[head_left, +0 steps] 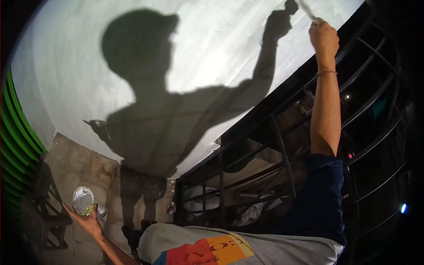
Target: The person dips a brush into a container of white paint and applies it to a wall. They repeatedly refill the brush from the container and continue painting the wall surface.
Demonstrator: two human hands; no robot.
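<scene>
left hand (90, 220) fingers cup paint tin (83, 201); right hand (323, 39) fingers grip brush (307, 9); railing (282, 154) beside.

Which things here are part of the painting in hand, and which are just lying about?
In use:
- right hand raised, gripping the brush at the white wall
- left hand low, holding the small paint container

Just about:
- black metal railing
- green corrugated sheet
- wooden frame on the floor
- bags behind the railing, contents unclear
</scene>
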